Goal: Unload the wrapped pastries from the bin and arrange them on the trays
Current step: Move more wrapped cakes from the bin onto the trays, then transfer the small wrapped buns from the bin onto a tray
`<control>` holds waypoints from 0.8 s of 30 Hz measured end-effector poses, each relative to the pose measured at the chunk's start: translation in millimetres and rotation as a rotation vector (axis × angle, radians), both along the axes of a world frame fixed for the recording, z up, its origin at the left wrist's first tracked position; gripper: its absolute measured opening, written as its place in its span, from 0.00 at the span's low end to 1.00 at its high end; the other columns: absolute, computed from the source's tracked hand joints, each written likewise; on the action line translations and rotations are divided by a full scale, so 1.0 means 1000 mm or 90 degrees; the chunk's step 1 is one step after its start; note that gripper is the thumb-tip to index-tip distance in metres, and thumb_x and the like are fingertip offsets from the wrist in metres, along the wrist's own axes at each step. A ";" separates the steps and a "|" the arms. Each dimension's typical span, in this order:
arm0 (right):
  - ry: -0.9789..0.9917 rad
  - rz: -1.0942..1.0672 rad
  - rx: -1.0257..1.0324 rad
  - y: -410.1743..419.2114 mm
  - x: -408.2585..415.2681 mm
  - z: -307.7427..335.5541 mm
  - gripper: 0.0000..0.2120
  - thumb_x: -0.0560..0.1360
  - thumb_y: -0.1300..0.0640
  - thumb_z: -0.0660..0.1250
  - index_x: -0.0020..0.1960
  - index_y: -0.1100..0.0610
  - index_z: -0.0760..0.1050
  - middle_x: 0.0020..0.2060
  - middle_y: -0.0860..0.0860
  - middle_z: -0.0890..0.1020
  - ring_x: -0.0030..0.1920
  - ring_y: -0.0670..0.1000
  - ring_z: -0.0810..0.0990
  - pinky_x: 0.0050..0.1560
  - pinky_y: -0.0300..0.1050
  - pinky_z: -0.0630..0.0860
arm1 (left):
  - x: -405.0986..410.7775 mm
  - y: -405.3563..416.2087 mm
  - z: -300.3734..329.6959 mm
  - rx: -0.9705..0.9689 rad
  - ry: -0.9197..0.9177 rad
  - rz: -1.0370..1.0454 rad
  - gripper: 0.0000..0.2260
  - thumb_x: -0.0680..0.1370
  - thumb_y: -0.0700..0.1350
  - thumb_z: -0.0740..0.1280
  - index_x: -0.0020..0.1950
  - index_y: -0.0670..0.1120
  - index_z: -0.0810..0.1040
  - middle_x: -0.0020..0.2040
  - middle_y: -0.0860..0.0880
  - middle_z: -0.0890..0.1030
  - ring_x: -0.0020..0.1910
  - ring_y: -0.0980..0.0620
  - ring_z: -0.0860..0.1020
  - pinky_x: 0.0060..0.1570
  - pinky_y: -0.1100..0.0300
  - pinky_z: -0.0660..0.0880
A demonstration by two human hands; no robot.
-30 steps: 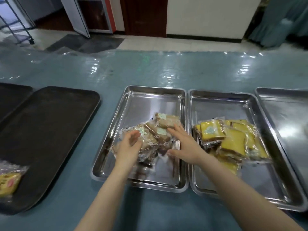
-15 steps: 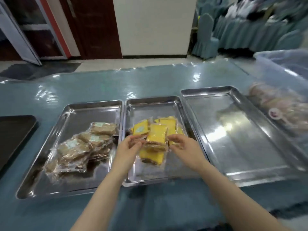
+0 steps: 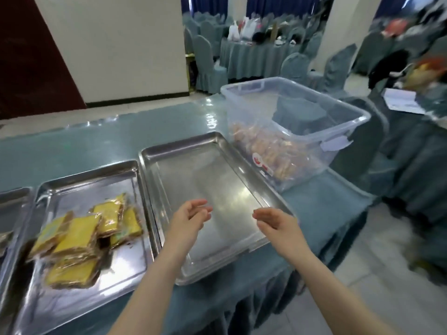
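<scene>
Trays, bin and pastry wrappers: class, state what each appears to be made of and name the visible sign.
The empty tray looks like polished metal, probably stainless steel: grey and mirror-bright with glare. The bin looks like clear, slightly frosted plastic: the pastries inside it show through its wall. The wrappers on the yellow pastries look like thin glossy plastic film, crinkled and shiny.

One view only, from your head. It looks forward and down across the table (image 3: 72,146), angled toward its right end. Near field: your forearms and the steel tray (image 3: 183,153) below. Far field: the clear bin (image 3: 302,110), then blurred covered chairs (image 3: 208,68).
</scene>
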State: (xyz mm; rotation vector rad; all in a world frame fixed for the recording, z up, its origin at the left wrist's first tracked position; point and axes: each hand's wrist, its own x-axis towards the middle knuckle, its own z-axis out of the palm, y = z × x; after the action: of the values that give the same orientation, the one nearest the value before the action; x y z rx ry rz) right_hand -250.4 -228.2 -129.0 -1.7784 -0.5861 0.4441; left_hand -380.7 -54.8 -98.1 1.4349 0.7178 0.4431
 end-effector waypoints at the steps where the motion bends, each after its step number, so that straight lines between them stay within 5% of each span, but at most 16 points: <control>1: 0.001 -0.018 0.002 -0.008 0.012 0.001 0.13 0.74 0.67 0.67 0.49 0.48 0.79 0.46 0.43 0.84 0.49 0.40 0.81 0.50 0.32 0.74 | 0.014 -0.006 0.001 0.002 0.001 -0.012 0.09 0.78 0.36 0.62 0.52 0.50 0.76 0.49 0.52 0.83 0.48 0.53 0.80 0.49 0.58 0.72; 11: -0.114 -0.092 0.034 -0.001 0.134 0.060 0.12 0.74 0.66 0.68 0.52 0.52 0.80 0.46 0.45 0.84 0.47 0.45 0.82 0.49 0.35 0.76 | 0.161 0.014 0.026 0.030 -0.057 -0.077 0.10 0.78 0.35 0.61 0.52 0.49 0.76 0.47 0.51 0.83 0.45 0.54 0.80 0.46 0.63 0.73; 17: -0.255 -0.151 0.029 0.019 0.213 0.108 0.12 0.73 0.61 0.70 0.46 0.43 0.78 0.42 0.37 0.83 0.34 0.49 0.79 0.40 0.42 0.78 | 0.249 0.037 0.058 0.079 -0.131 -0.073 0.11 0.77 0.33 0.61 0.53 0.46 0.76 0.50 0.45 0.83 0.50 0.51 0.80 0.53 0.60 0.74; 24: -0.399 0.004 -0.080 0.045 0.348 0.136 0.11 0.74 0.57 0.69 0.52 0.44 0.76 0.43 0.36 0.80 0.35 0.41 0.77 0.37 0.29 0.72 | 0.324 0.049 0.071 0.233 -0.138 0.004 0.13 0.77 0.35 0.63 0.50 0.54 0.77 0.46 0.55 0.84 0.49 0.58 0.81 0.48 0.64 0.74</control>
State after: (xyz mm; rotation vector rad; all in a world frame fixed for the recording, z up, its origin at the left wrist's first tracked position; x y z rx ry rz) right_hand 97.6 -183.1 6.7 -2.0378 -1.0137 -0.0915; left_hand -56.5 -6.2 -27.5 1.6928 0.4805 0.7520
